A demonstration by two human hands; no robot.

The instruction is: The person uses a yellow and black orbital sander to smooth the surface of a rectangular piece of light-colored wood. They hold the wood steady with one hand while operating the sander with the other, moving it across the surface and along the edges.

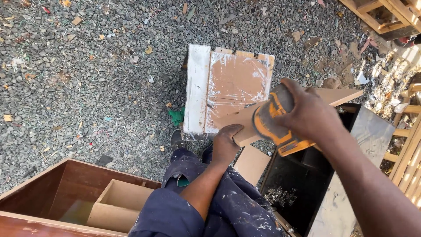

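My right hand (309, 115) grips an orange and black handheld sander (274, 123) from above, pressing it on a long brown board (333, 95). The board runs from lower left to upper right across a dark cabinet (372, 136). My left hand (226, 142) closes on the board's near end, just left of the sander. My knees in paint-spattered blue trousers (228, 202) are below both hands.
A low paint-stained stool (228, 83) of white and brown boards stands on grey gravel (87, 79) ahead. A brown open drawer box (66, 193) lies at lower left. Wooden frames (386, 15) stand at top right and the right edge. A small board piece (252, 163) leans by the cabinet.
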